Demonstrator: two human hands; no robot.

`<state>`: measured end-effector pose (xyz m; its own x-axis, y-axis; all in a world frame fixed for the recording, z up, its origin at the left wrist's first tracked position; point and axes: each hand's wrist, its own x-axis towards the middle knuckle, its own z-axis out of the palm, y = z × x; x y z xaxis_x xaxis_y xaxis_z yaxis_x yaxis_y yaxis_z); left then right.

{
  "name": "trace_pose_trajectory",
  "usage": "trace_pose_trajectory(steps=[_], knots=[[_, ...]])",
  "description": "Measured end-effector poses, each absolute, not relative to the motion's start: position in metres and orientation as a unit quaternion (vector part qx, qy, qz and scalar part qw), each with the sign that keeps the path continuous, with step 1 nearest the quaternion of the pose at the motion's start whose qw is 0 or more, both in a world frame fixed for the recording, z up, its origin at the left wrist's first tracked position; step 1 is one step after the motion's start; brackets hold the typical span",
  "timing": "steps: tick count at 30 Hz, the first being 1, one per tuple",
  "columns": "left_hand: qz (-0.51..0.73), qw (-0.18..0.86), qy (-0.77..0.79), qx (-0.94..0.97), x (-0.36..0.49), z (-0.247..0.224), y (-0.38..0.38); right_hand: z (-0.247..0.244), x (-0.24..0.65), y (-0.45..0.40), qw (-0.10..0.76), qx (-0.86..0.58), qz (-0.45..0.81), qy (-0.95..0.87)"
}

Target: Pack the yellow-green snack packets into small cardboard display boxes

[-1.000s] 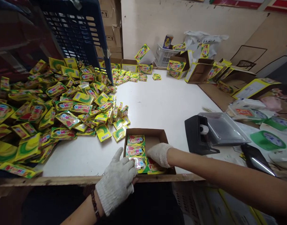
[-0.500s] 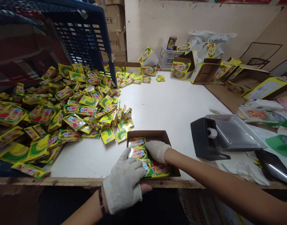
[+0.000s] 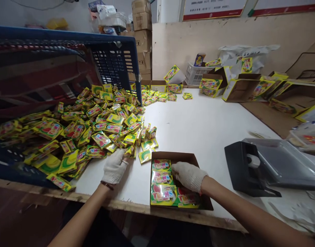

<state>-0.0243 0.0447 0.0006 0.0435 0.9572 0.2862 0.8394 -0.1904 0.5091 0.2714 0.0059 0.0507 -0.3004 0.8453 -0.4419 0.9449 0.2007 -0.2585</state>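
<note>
An open brown carton (image 3: 195,159) sits at the table's front edge, with several small yellow-green packets (image 3: 161,177) lying flat along its left side and front. My right hand (image 3: 188,175), in a white knitted glove, reaches into the carton beside these packets; its fingers are closed and bent down, and what they hold is hidden. My left hand (image 3: 115,167), gloved too, is at the near edge of a large heap of the same packets (image 3: 95,127). Its fingers are bent together against a packet at the heap's edge, and their tips are partly hidden.
A blue crate (image 3: 138,68) lies on its side around the heap at left. A black tape dispenser (image 3: 241,168) and a clear plastic tray (image 3: 278,161) are at right. Open display boxes (image 3: 241,87) and a white basket (image 3: 194,73) stand at the back.
My left hand has left the carton and moved left to the heap's edge. My right hand remains inside the carton. The camera view has shifted, showing more of the back wall.
</note>
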Motion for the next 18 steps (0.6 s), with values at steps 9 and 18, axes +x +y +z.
trace_pose_trajectory(steps=[9, 18], knots=[[0.502, 0.549, 0.491, 0.454, 0.075, 0.047, -0.03, 0.056, 0.226, -0.015, -0.379, 0.392, -0.656, 0.522], [0.171, 0.144, 0.311, 0.924, 0.077, 0.041, -0.064, 0.099, 0.31, 0.039, 0.025, 0.55, -0.331, 0.766]])
